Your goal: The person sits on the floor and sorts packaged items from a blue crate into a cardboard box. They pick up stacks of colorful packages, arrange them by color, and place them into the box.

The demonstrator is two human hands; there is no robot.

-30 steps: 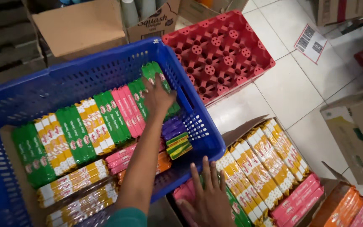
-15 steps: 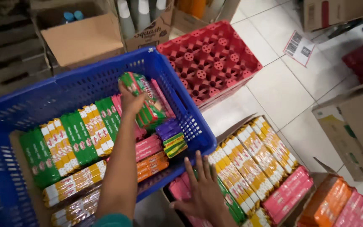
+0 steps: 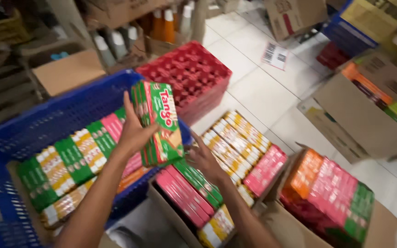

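Fingers of the left hand (image 3: 132,133) clamp a stack of green wafer packs (image 3: 158,121) above the blue crate's (image 3: 60,115) right edge, while the right hand (image 3: 204,160), fingers spread, touches its underside over an open carton (image 3: 226,183), blurred and partly hidden.

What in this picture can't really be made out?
- Head view: the right hand is partly behind the green packs held by the left hand; its grip is unclear.
- Bottles at the top: motion-blurred.
- Blue crate: cut off by the left edge.
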